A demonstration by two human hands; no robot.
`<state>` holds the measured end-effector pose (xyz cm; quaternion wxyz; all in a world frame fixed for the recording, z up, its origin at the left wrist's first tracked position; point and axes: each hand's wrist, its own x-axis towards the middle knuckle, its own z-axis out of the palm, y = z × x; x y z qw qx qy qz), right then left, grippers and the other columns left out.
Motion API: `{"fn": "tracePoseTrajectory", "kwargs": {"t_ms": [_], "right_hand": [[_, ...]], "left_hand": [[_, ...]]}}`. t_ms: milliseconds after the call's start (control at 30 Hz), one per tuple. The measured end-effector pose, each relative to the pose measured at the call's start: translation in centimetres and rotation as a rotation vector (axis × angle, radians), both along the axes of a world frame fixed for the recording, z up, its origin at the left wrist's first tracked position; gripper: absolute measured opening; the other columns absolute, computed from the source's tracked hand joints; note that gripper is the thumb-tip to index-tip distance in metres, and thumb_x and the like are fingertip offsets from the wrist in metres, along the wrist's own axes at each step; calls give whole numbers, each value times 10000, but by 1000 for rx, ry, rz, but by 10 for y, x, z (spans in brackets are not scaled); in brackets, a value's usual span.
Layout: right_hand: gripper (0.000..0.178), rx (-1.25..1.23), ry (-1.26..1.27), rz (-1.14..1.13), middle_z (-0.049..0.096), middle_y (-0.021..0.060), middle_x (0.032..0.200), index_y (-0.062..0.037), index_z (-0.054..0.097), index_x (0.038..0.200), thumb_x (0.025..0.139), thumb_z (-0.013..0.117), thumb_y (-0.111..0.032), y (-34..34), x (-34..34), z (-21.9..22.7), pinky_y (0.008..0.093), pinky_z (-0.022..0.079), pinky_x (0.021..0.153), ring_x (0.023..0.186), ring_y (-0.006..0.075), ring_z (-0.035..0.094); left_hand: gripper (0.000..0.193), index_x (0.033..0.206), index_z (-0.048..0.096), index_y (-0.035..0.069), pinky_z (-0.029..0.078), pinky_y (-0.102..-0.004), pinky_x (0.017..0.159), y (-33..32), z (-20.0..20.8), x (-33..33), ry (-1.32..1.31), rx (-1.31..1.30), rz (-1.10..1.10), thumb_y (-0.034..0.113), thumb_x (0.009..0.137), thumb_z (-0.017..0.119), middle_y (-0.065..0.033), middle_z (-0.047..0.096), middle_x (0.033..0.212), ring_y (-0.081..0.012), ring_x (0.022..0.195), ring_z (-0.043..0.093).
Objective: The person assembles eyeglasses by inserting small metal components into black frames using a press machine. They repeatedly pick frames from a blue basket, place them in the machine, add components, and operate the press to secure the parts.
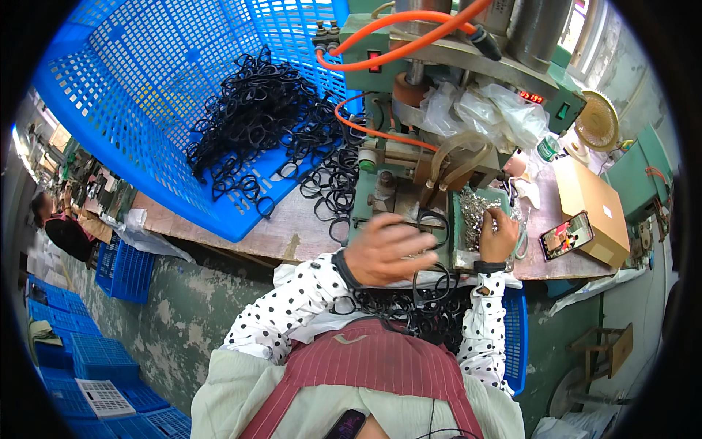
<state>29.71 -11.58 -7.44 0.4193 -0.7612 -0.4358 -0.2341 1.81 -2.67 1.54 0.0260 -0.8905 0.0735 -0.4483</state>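
My left hand (pixel 389 252) is stretched over the front of the green press, fingers apart and somewhat blurred. Just beyond its fingertips a black loop (pixel 434 218) lies at the press's work spot; another black loop (pixel 433 287) shows just below the fingers. My right hand (pixel 499 235) reaches into a shallow green tray (pixel 462 259) of small silvery metal parts (pixel 472 214). Its fingertips are drawn together at the pile, and whatever they pinch is hidden. More black loops (pixel 395 311) are heaped on my lap.
A big blue basket (pixel 146 164) holding a heap of black loops (pixel 252 110) leans at the left. The press (pixel 468 44) with orange hoses stands ahead. At right are a phone (pixel 567 235), a cardboard box (pixel 591 208) and a fan (pixel 597 121). Blue crates (pixel 102 355) stack at lower left.
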Motion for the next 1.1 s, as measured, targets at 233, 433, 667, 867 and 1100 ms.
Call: {"fn": "tracePoseTrajectory", "kwargs": {"t_ms": [233, 433, 667, 867, 1100], "right_hand": [[61, -1, 100, -18, 686, 35, 795, -131, 693, 831, 782, 720, -155, -3, -1, -3, 383, 457, 699, 758, 265, 597], [146, 7, 14, -40, 690, 33, 816, -155, 721, 880, 750, 728, -88, -2, 4, -13, 373, 480, 720, 769, 266, 603], [157, 3, 44, -18, 697, 34, 838, -156, 731, 882, 754, 718, -65, -4, -2, -6, 345, 485, 724, 766, 236, 622], [181, 162, 637, 336, 721, 72, 820, -37, 736, 960, 789, 681, -21, 6, -43, 41, 242, 495, 658, 678, 107, 627], [271, 262, 1076, 706, 689, 83, 867, 43, 616, 1041, 782, 691, 26, -1, -98, 104, 208, 479, 691, 765, 97, 620]], "left_hand": [[466, 1224, 509, 5, 471, -469, 860, 152, -93, -62, -116, -877, 1215, 341, 911, 589, -256, 597, 1117, -433, 1013, 573], [445, 902, 609, -13, 473, -490, 789, 186, -136, -82, -60, -1060, 1255, 416, 943, 500, -232, 660, 939, -407, 896, 614], [256, 1075, 502, 15, 457, -338, 606, 125, -101, -75, -432, -1190, 931, 245, 968, 526, -105, 600, 726, -216, 633, 575], [324, 1199, 550, 2, 471, -359, 651, 38, -28, -36, -350, -462, 562, 84, 892, 611, -121, 636, 879, -268, 701, 603], [437, 1160, 627, 61, 483, -409, 849, -12, 17, 16, -34, -204, -36, 69, 725, 678, -54, 650, 1027, -228, 859, 622]]}}
